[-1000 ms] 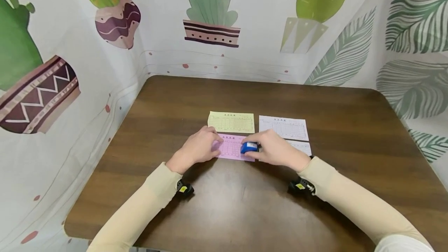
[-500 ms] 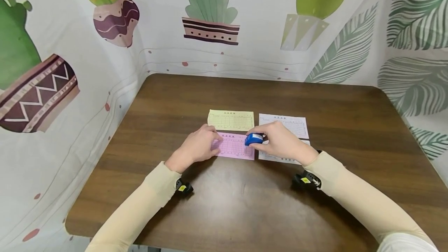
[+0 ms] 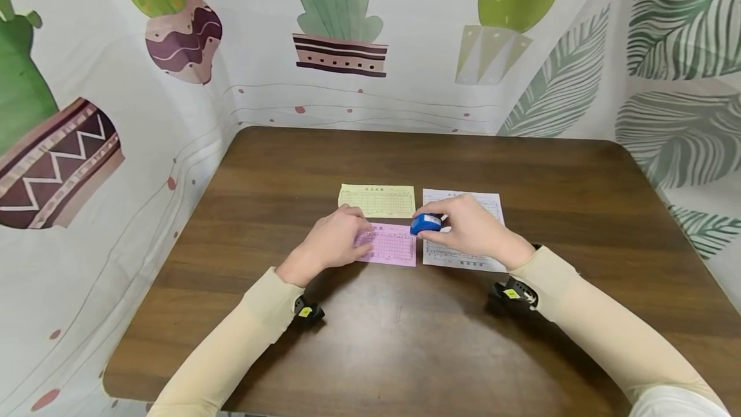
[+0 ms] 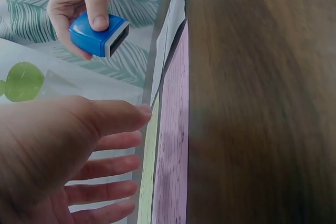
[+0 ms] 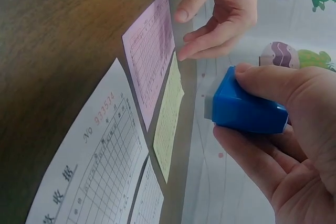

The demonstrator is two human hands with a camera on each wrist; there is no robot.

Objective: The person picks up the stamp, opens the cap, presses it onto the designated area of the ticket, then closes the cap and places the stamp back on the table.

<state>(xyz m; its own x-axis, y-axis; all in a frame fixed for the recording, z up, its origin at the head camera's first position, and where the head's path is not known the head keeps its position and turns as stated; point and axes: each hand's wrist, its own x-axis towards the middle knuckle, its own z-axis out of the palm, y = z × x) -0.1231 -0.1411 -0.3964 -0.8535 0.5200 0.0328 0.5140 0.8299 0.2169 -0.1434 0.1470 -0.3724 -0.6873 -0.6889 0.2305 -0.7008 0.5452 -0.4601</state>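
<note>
My right hand (image 3: 477,230) grips a small blue stamp (image 3: 425,224) between thumb and fingers. It is held in the air above the gap between the pink slip (image 3: 396,253) and the white slips. The stamp (image 4: 100,34) shows a white rim and a dark rectangular face in the left wrist view. My left hand (image 3: 332,237) is at the left end of the pink slip, fingers extended and slightly spread, holding nothing. Whether its fingertips touch the paper is hard to tell. My right hand covers part of the white slips.
A yellow slip (image 3: 376,201) lies behind the pink one. On the right are two white slips, one behind (image 3: 434,195) and a nearer slip (image 5: 100,150) with a red printed number. All lie on a brown wooden table (image 3: 376,352), with a patterned cloth (image 3: 417,101) hanging behind it.
The right hand has lifted the stamp off the pink slip's right part and moved slightly back and right. The left hand has stayed at the slip's left end.
</note>
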